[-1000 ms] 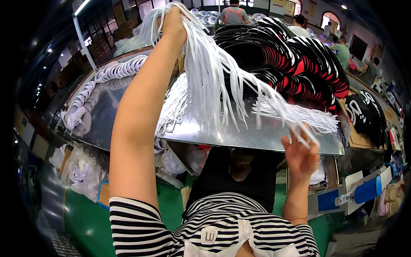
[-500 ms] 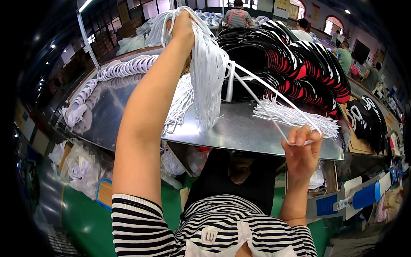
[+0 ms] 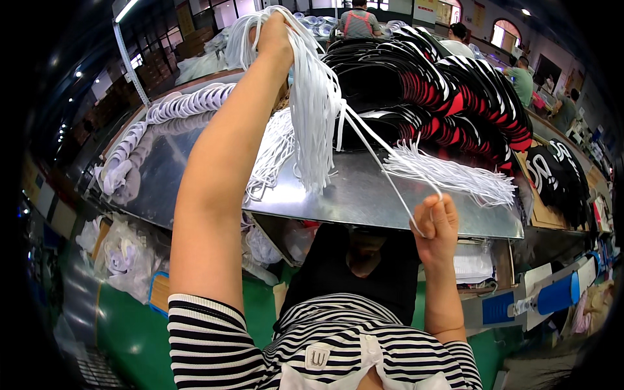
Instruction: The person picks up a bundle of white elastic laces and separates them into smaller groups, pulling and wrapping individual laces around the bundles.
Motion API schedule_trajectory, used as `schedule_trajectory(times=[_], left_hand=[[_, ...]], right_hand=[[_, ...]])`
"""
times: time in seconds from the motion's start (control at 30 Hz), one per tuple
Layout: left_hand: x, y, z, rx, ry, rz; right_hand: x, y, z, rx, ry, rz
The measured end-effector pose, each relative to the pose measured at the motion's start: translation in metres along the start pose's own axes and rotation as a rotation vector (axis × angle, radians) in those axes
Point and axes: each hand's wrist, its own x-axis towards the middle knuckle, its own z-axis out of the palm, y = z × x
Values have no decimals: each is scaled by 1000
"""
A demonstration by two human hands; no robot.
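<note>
A thick bundle of white laces (image 3: 312, 123) hangs over the table from my left hand (image 3: 274, 38), raised high and closed round its top. Two strands of white lace (image 3: 383, 148) run slantwise from the bundle's right side to my right hand (image 3: 437, 224). The fingers of that hand are curled shut round the strands, just in front of the table's near edge. Below the bundle, more white laces (image 3: 270, 156) lie on the metal table (image 3: 227, 185). Another pile of white laces (image 3: 455, 175) lies at the right, beyond my right hand.
Stacked black, red and white curved pieces (image 3: 429, 97) fill the table's far right. White ring-shaped pieces (image 3: 188, 104) line its left side. Plastic bags (image 3: 127, 257) sit on the floor at left, and a blue stool-like object (image 3: 559, 296) stands at right. Several people work farther back.
My right hand has moved a little left and closed more tightly, drawing the two strands closer together. My left hand stays raised with the bundle.
</note>
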Motion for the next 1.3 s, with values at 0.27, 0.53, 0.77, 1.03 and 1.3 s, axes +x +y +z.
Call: schedule_trajectory(times=[0.27, 0.53, 0.77, 1.03, 1.3], left_hand=[[-10, 15, 11, -36, -11, 19], [-108, 33, 91, -153, -478, -158], [-120, 59, 108, -168, -562, -62], [-103, 69, 83, -101, -601, 26], [-136, 80, 87, -317, -698, -230]], right_hand=[[-21, 4, -4, -545, -156, 181], [51, 74, 34, -1402, -439, -515], [48, 150, -8, -1825, -608, -46], [-16, 160, -118, -1353, -653, -5], [47, 72, -44, -18, 289, 29]])
